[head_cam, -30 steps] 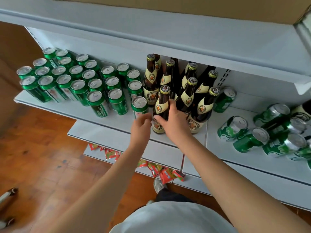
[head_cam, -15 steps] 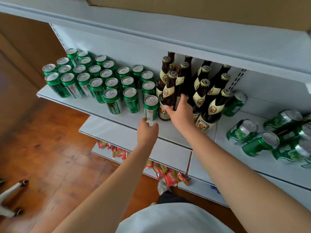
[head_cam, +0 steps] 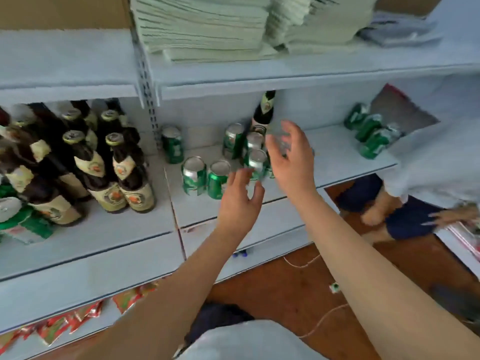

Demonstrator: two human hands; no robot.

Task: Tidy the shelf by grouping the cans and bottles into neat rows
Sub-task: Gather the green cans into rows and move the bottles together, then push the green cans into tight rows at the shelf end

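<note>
Head view: left hand (head_cam: 240,201) and right hand (head_cam: 291,157) both hover with fingers spread, gripping nothing, over loose green cans (head_cam: 217,178) on the shelf (head_cam: 337,167).

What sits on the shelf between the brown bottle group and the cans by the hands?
In the head view, one upright green can stands alone between the bottles and the cans; otherwise bare shelf.

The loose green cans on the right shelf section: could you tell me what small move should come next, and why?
Probably close the left hand and right hand, both open and empty, on the upright cans between them; these stand scattered, apart from the bottles.
</note>
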